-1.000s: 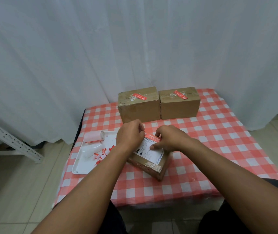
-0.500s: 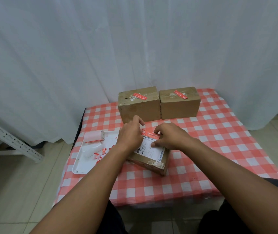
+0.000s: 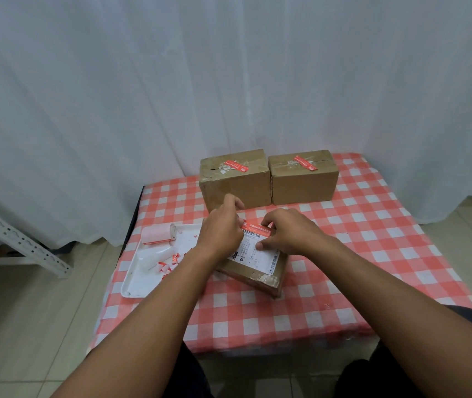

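I saw the table (image 3: 344, 254) standing before a curtain (image 3: 229, 81), with a rack (image 3: 19, 242) on the floor to its left. At the table's far edge the left carton (image 3: 234, 185) sat just beside the right carton (image 3: 303, 182). Nearer me lay a small box (image 3: 257, 278) with a label (image 3: 253, 254) on top and a strip sticker (image 3: 256, 228) along the label's far edge. The left hand (image 3: 220, 234) and right hand (image 3: 289, 234) were at its ends. Left of the box, a tray (image 3: 131, 278) held a roll (image 3: 157, 234) and scraps (image 3: 168, 265).

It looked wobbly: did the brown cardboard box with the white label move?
Yes. The near corner of the brown cardboard box swung slightly right, away from the white plastic tray.
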